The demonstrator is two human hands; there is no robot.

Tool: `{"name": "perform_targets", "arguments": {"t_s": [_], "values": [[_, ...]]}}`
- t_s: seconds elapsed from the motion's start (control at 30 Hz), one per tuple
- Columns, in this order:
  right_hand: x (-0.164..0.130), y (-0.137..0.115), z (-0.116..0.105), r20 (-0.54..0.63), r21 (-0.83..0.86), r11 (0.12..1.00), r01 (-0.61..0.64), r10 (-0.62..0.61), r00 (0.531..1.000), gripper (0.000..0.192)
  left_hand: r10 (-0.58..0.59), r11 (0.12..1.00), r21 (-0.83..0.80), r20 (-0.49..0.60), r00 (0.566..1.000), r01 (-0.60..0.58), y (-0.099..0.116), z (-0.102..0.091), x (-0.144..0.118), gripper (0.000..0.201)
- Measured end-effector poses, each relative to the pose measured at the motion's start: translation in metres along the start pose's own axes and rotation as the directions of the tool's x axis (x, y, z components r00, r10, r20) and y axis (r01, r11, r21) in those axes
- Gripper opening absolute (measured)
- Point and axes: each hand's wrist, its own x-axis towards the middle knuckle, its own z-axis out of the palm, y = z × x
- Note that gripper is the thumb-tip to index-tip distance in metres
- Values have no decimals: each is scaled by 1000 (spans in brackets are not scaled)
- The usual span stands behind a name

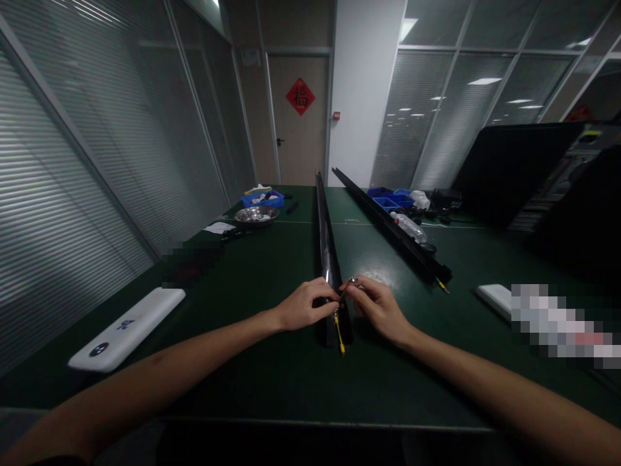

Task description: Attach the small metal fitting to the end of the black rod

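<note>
A long black channel-shaped rail [326, 239] lies lengthwise on the green table, its near end between my hands. My left hand [308, 303] is closed in a pinch at that end, and what its fingertips hold is hidden. From the right, my right hand [381, 307] grips a small shiny metal tool [352, 281], whose exact kind I cannot make out; it slants down toward the left fingertips. Just below the fingers, a short yellow wire [339, 335] hangs out over the rail's end.
A second black rail [388, 223] lies to the right, beside a plastic bottle [410, 226] and blue bins [385, 204]. At the far left stand a metal bowl [256, 216] and a blue tray [264, 199]. White oblong cases [133, 330] rest left and right on the green table [242, 388].
</note>
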Motion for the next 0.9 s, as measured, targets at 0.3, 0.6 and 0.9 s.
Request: {"name": "perform_targets", "arguments": {"t_s": [0.3, 0.6, 0.9], "values": [[-1, -5, 0, 26, -11, 1000, 29, -29, 999, 31, 31, 999, 11, 37, 999, -31, -2, 0, 0, 19], [-3, -5, 3, -31, 16, 999, -41, 42, 999, 30, 13, 1000, 2, 25, 1000, -13, -1, 0, 0, 22], [-3, -5, 4, -14, -33, 999, -29, 28, 999, 26, 41, 999, 30, 57, 998, -43, 0, -1, 1, 23]]}}
